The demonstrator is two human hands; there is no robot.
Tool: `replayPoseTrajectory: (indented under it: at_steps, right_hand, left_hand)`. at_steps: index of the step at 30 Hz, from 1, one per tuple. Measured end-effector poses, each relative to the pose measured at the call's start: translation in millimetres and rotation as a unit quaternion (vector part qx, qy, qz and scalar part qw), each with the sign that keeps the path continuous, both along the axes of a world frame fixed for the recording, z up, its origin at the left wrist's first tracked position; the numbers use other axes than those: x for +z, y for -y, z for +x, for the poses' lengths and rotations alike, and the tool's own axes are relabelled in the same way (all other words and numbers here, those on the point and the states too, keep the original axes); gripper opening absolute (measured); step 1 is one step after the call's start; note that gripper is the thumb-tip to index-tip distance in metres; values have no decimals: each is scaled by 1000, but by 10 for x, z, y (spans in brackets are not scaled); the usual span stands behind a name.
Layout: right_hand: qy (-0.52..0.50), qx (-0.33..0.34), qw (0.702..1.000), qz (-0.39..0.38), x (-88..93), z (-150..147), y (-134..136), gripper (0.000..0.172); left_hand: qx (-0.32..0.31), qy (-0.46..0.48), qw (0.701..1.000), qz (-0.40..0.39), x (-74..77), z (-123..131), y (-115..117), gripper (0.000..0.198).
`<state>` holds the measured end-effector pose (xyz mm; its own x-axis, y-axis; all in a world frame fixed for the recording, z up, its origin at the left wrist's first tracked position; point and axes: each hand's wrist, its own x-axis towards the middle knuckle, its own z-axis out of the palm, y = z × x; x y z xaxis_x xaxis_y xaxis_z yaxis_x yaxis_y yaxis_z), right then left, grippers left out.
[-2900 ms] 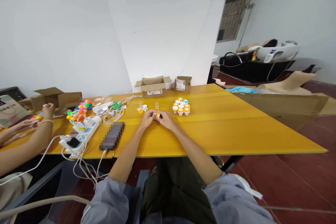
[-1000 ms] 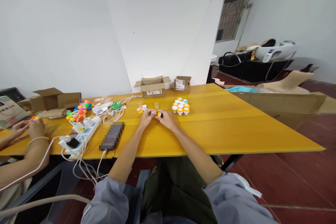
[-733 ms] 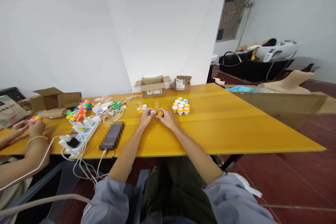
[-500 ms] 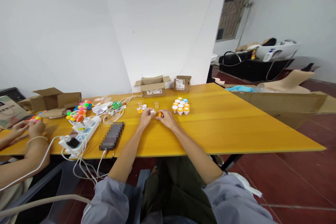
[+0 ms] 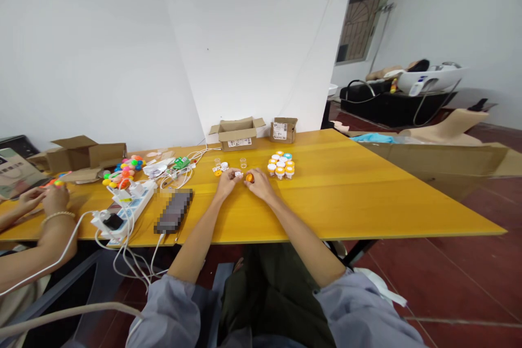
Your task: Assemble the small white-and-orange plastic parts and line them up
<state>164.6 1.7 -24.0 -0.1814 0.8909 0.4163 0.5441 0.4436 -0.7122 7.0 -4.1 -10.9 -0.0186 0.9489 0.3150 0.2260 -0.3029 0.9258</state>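
Observation:
Over the yellow table, my left hand pinches a small white piece with dark marks. Its kind is too small to make out. An orange cap is gripped in the fingers of my right hand, its round face turned toward me. The two hands are close together but apart. Just beyond them stands a clear little cup. Left of that lie another clear cup, a white cap and an orange ring-like cap. Capped small jars cluster right of my right hand.
Two cardboard boxes, an open one and a smaller one, stand against the wall. To the left are a phone, a power strip with cables, and colourful balls. A co-worker's hands work at far left.
My right hand has turned the orange cap so that more of its round face shows. The gap between my hands looks slightly wider. My left hand has barely moved.

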Motion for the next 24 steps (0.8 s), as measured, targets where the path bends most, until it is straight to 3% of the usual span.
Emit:
replayPoseTrajectory:
  at_steps: [9,19,24]
  right_hand:
    - [-12,36,999,33,38,-3,43,25]
    - [22,-8,1000,14,53,-24,50,14]
    - [-13,7,999,47,58,3,43,10]
  left_hand:
    - [-8,9,1000,-10,49,34,46,25]
    - [-13,25,1000,-3,78,62,65,26]
    - [-25,23,999,4,100,62,80,28]
